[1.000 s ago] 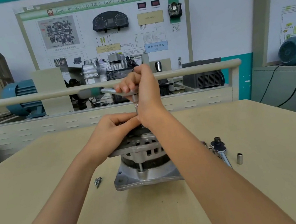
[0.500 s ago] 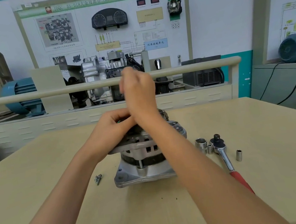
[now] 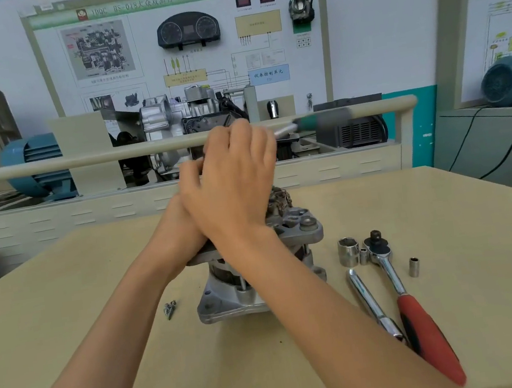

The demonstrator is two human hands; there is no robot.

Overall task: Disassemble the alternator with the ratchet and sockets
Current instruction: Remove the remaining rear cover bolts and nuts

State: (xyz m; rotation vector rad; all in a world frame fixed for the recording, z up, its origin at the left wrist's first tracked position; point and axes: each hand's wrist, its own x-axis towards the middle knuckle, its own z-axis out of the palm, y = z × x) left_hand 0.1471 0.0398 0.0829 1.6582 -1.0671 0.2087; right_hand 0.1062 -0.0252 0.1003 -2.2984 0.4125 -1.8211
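The green-handled ratchet [image 3: 313,122] now points to the right of the right hand [image 3: 239,176], where a second ago its handle stuck out to the left (half a second ago it was hidden behind the hand). The right hand sits lower over the alternator [image 3: 287,222], covering more of the left hand [image 3: 184,226].

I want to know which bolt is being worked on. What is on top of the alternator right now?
Both hands cover the alternator top: left hand grips its upper housing, right hand above holds a green-handled ratchet. The socket and bolt beneath are hidden.
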